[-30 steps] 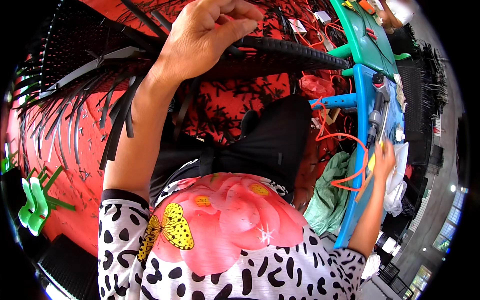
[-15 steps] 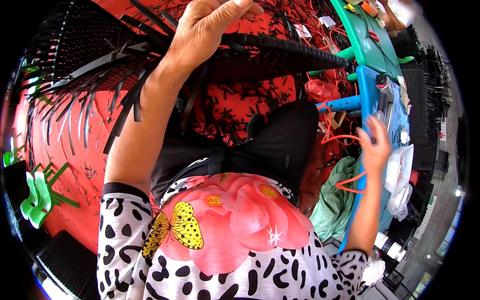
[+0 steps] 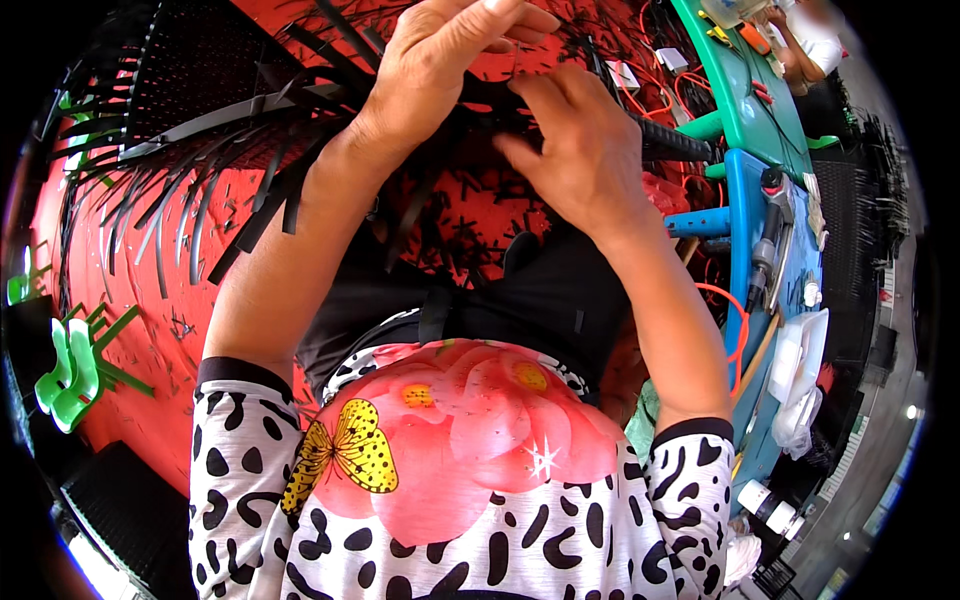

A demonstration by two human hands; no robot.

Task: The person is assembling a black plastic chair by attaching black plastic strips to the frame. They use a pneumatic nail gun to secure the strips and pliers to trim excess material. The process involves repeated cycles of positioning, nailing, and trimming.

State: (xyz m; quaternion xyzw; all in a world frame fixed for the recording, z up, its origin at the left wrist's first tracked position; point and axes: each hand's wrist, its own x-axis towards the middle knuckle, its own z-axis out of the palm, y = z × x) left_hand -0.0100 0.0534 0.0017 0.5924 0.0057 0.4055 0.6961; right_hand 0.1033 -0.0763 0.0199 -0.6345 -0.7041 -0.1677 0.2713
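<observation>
A black woven panel (image 3: 205, 90) with many loose flat strips (image 3: 262, 205) spreads in front of me at the upper left. My left hand (image 3: 430, 60) is raised over its upper part, fingers stretched out, thumb uppermost; nothing shows in them. Close beside it, my right hand (image 3: 590, 150) is at the dark woven edge, thumb and forefinger apart. Dark material lies between those fingertips; whether they touch it is unclear. A black-and-grey handheld tool (image 3: 768, 235) rests on the blue table (image 3: 742, 190) to my right.
Cut black strips litter the red floor (image 3: 130, 330). An orange-red hose (image 3: 742, 335) loops by the blue table. Beyond stands a green table (image 3: 745, 90) with tools, where another person (image 3: 810, 45) sits. White trays (image 3: 798, 350) are at right, green chairs (image 3: 72, 375) at left.
My right hand has moved from beside the blue table, leftward and up to the woven panel. The left hand stays raised, shifted slightly right.
</observation>
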